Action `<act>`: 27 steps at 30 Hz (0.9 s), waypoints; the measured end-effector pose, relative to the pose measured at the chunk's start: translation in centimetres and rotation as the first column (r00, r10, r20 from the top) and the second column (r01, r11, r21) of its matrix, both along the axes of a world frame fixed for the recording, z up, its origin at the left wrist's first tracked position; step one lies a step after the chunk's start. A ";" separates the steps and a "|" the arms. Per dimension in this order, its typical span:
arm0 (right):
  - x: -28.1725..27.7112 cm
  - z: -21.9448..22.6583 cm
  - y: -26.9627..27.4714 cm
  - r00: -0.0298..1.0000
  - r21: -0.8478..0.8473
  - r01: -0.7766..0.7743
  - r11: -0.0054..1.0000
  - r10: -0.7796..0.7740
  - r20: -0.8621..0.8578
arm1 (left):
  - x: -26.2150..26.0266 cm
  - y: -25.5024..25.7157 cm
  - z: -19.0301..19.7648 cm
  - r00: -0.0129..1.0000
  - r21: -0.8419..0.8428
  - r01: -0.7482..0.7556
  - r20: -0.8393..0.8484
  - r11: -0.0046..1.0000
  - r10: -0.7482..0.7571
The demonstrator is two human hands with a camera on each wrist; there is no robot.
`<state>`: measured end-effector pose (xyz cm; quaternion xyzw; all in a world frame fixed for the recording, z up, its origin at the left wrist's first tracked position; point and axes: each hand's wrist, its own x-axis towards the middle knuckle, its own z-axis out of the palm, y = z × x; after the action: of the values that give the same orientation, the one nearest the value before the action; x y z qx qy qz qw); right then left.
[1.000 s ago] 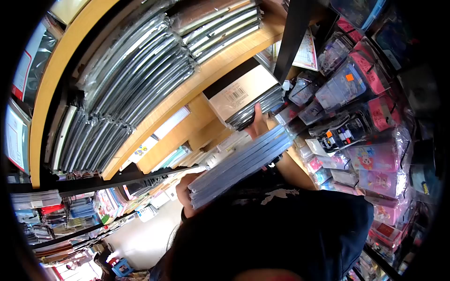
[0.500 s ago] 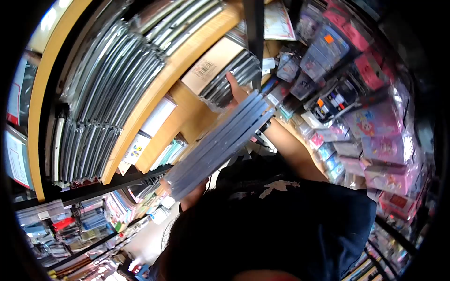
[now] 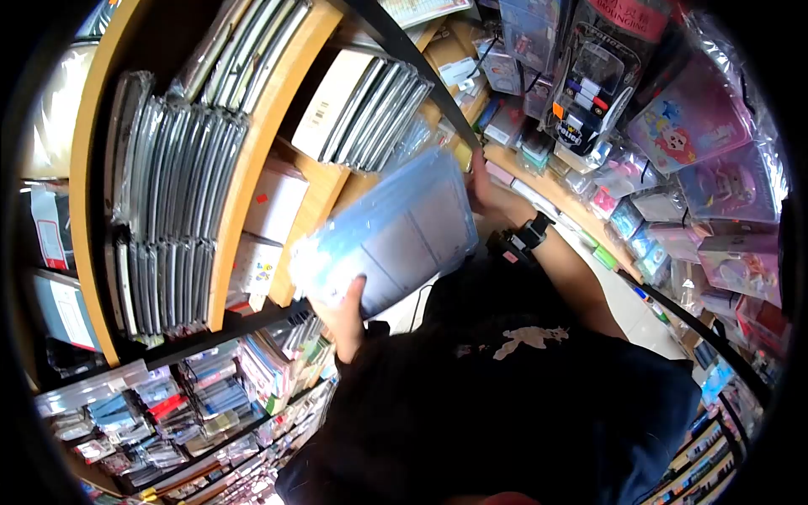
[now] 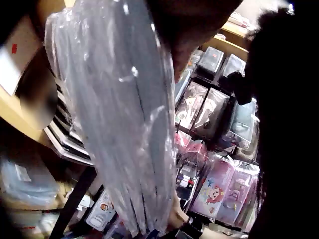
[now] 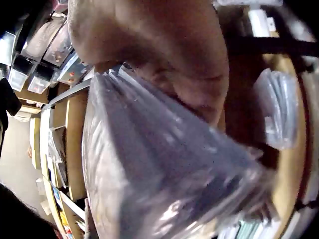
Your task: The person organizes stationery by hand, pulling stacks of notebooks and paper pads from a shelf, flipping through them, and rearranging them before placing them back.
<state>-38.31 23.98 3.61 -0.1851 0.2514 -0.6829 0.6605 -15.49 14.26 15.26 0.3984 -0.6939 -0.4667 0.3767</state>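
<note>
A stack of flat, blue-grey packs in clear plastic wrap [image 3: 412, 231] is held before the chest, tilted with its broad face toward the head camera. My left hand [image 3: 343, 320] grips its lower left corner, thumb on the face and the other fingers hidden behind. Against the right edge lies my right hand [image 3: 484, 185], its fingers extended along that side. The right wrist view shows this hand [image 5: 154, 45] close over one end of the wrapped packs [image 5: 159, 149]. In the left wrist view the layered edges of the packs [image 4: 119, 109] fill the middle.
A wooden shelf [image 3: 252, 168] on the left bears wrapped black-edged books [image 3: 181, 168]. More such books [image 3: 370, 109] stand in a lower compartment behind the stack. Hanging pink and clear packages [image 3: 690, 126] crowd the right side. A dark shelf post [image 3: 421, 67] runs between them.
The stack has turned from edge-on to showing its broad face. My right hand has shifted from under the stack to its right edge. The head view has swung round relative to the shelves.
</note>
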 end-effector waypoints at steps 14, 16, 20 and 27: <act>0.3 -1.5 2.1 0.968 0.298 0.102 0.949 -0.026 -0.248 | -3.1 -3.0 -11.8 0.982 0.592 0.171 -0.040 0.788 -0.183; 0.4 -2.1 1.3 0.976 0.365 0.069 0.928 0.012 -0.216 | -2.8 -3.7 -12.6 0.981 0.756 0.125 0.002 0.642 -0.194; 1.4 -3.2 -0.2 0.984 0.442 0.048 0.896 0.033 -0.174 | -2.2 -6.3 -13.3 0.962 0.831 0.198 -0.064 0.520 -0.265; 4.8 -7.0 -5.0 0.993 0.438 0.018 0.899 -0.067 0.097 | 2.4 -11.2 -15.2 0.856 0.841 0.467 -0.507 0.273 0.098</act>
<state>-33.52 19.02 -3.41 0.0108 0.3653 -0.6326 0.6828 -13.13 3.05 0.02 0.3300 -0.2109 -0.9060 0.1606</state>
